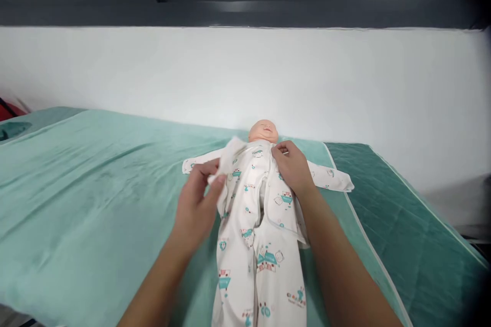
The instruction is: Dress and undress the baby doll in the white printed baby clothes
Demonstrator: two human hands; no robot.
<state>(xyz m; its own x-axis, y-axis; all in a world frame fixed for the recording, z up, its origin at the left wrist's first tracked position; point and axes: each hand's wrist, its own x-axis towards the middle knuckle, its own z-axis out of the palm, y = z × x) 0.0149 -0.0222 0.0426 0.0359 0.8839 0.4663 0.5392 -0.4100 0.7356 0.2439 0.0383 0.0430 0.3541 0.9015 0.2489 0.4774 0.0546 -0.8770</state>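
A baby doll [263, 131] lies on its back on the bed, its head toward the wall. It is dressed in a white printed baby jacket [286, 196] with both sleeves spread sideways, and matching white baby trousers [268, 265]. My left hand [201, 194] pinches a lifted front flap of the jacket between thumb and fingers, left of the doll's chest. At the other side, my right hand [291, 163] has its fingers closed at the jacket's edge near the neck. The jacket front lies open over the trousers. The doll's hands do not show at the sleeve ends.
A light green sheet [95, 199] with soft wrinkles covers the bed, and a darker green quilted cover [399, 214] shows at the right. Behind the doll stands a white wall [230, 76] below a dark window frame [268, 5]. Something red [9, 110] is at the far left.
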